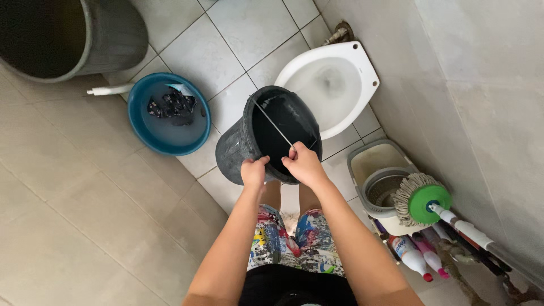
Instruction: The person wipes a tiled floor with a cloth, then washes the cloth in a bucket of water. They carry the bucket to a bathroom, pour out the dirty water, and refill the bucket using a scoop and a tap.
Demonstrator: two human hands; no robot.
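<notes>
While the left hand [253, 171] is clamping the black bucket's [238, 148] rim, the right hand [303, 164] is pinching its wire handle [273, 124], tipping it toward the white toilet bowl [328, 85].

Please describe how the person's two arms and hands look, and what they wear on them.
Both arms are bare from the shoulder down: no sleeves, gloves, watch or bracelet show. The left hand and right hand carry no visible rings. No markings show on them.

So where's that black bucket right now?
The black bucket is centre frame in the head view, tilted, held at its near rim by both hands, between the toilet bowl and the blue basin.
</notes>
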